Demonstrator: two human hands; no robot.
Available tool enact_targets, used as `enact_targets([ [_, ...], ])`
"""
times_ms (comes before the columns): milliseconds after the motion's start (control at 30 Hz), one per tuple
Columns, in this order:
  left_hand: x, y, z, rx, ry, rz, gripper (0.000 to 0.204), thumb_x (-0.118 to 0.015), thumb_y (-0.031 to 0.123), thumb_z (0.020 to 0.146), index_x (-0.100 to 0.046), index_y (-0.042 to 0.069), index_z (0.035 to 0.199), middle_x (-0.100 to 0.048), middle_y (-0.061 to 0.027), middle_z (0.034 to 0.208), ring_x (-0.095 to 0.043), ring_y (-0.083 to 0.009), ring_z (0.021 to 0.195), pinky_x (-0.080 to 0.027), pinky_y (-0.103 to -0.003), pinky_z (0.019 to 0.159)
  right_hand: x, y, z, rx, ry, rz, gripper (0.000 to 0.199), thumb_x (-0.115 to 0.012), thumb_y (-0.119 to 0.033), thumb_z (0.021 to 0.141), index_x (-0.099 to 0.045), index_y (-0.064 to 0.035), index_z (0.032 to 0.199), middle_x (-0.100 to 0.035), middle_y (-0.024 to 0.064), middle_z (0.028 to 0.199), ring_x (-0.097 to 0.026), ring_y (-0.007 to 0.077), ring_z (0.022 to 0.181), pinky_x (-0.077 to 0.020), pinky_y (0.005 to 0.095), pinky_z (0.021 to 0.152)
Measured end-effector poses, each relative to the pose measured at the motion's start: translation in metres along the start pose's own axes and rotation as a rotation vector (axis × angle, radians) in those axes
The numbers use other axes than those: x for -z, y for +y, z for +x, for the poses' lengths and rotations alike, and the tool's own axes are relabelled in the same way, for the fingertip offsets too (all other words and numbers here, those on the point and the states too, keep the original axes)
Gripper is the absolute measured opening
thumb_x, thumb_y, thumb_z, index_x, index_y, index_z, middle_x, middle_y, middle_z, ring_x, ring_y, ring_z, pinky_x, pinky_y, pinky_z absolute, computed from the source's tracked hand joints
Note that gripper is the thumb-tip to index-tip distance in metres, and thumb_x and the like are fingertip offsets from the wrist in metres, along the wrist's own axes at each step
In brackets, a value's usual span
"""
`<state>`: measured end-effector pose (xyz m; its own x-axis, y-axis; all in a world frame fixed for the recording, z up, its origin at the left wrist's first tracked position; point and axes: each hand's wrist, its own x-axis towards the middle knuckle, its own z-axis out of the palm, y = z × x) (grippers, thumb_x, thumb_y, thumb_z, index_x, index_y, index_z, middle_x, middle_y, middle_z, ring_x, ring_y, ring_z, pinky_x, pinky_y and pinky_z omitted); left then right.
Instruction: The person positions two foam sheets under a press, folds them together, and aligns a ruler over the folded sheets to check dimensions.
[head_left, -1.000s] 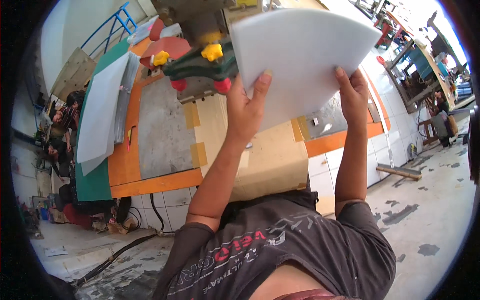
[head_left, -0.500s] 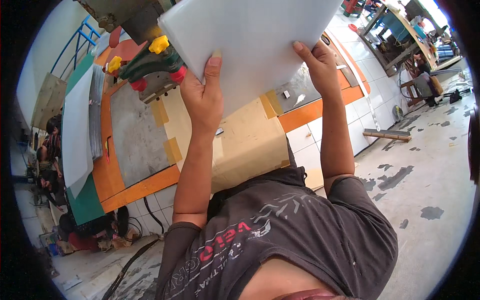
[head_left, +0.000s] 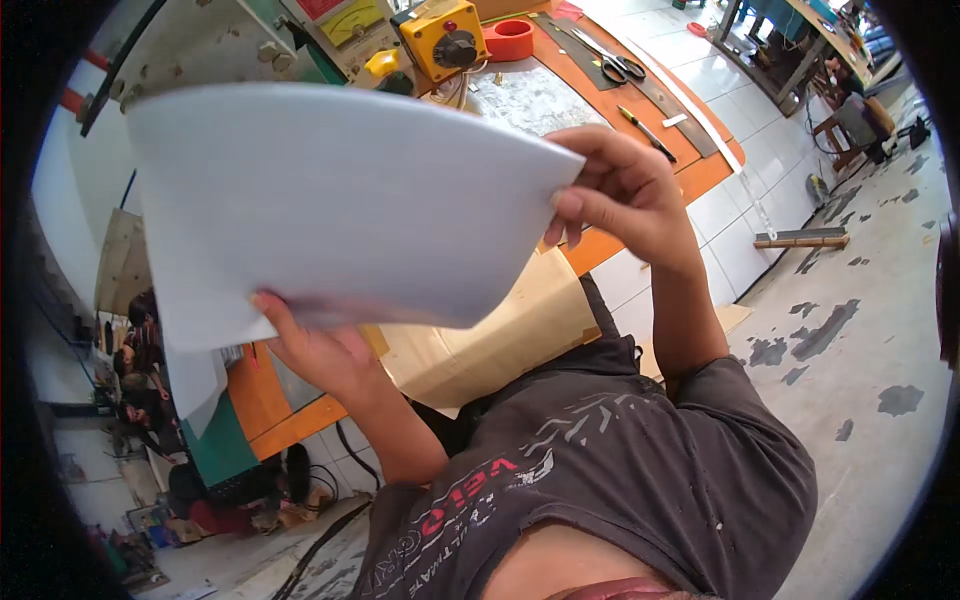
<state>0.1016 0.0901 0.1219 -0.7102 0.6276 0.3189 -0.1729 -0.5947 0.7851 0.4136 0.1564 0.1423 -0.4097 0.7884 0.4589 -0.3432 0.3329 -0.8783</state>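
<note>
We have the sheeting (head_left: 350, 200) spanning from our left fingers (head_left: 275, 308) to our right fingers (head_left: 610, 150), above the tabletop (head_left: 712, 178). Beyond our right fingers lie a pen (head_left: 648, 133), then scissors (head_left: 612, 59); beyond and leftward, a ring (head_left: 510, 50) and control box (head_left: 436, 36). Cardboard (head_left: 500, 345) lies below, toward us.

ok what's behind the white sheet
Past the white sheet's edges show a yellow box, a red ring, brown cardboard and part of the orange table; anything directly behind it is covered.

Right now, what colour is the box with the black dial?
The box is yellow; it shows best in the head view.
</note>
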Motion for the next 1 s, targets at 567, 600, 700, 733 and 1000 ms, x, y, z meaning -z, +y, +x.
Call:
enact_targets([
  [567,0.07,-0.016,-0.017,0.503,0.055,-0.191,0.046,-0.056,0.033,0.109,-0.052,0.002,0.142,-0.058,-0.011,0.14,-0.056,-0.0259,0.129,-0.049,-0.046,0.11,-0.051,-0.018,0.01,0.065,-0.202,0.224,0.039,-0.054,-0.015,0.106,-0.058,0.0047,0.139,-0.072,0.0148,0.116,-0.076,0.0186,0.092,-0.0636,0.0305,0.078],
  [600,0.071,-0.016,-0.018,0.519,0.054,-0.223,0.045,-0.056,0.033,0.109,-0.053,0.002,0.142,-0.058,-0.011,0.14,-0.055,-0.0259,0.13,-0.049,-0.046,0.11,-0.052,-0.018,0.01,0.067,-0.203,0.225,0.039,-0.054,-0.015,0.106,-0.058,0.0047,0.139,-0.072,0.0148,0.116,-0.076,0.0186,0.092,-0.0636,0.0305,0.078],
  [700,0.068,-0.013,-0.019,0.523,0.099,-0.226,0.045,-0.057,0.032,0.108,-0.053,0.002,0.142,-0.058,-0.0111,0.14,-0.056,-0.0259,0.13,-0.049,-0.046,0.11,-0.055,-0.02,0.01,0.061,-0.182,0.214,0.039,-0.054,-0.018,0.107,-0.059,0.0047,0.138,-0.073,0.0143,0.115,-0.076,0.018,0.091,-0.0633,0.0303,0.078],
  [733,0.068,-0.013,-0.02,0.521,0.099,-0.226,0.045,-0.057,0.032,0.108,-0.053,0.002,0.142,-0.058,-0.0111,0.14,-0.056,-0.0259,0.13,-0.049,-0.046,0.11,-0.056,-0.021,0.01,0.052,-0.185,0.225,0.039,-0.054,-0.019,0.107,-0.059,0.0047,0.138,-0.073,0.014,0.114,-0.076,0.0176,0.091,-0.0632,0.0301,0.078],
  [1000,0.068,-0.014,-0.021,0.493,0.046,-0.282,0.048,-0.056,0.033,0.109,-0.05,0.002,0.144,-0.057,-0.0118,0.142,-0.055,-0.0269,0.13,-0.048,-0.047,0.111,-0.059,-0.023,0.007,0.03,-0.15,0.231,0.039,-0.054,-0.018,0.106,-0.059,0.0042,0.137,-0.073,0.0126,0.109,-0.075,0.016,0.09,-0.0624,0.029,0.075],
])
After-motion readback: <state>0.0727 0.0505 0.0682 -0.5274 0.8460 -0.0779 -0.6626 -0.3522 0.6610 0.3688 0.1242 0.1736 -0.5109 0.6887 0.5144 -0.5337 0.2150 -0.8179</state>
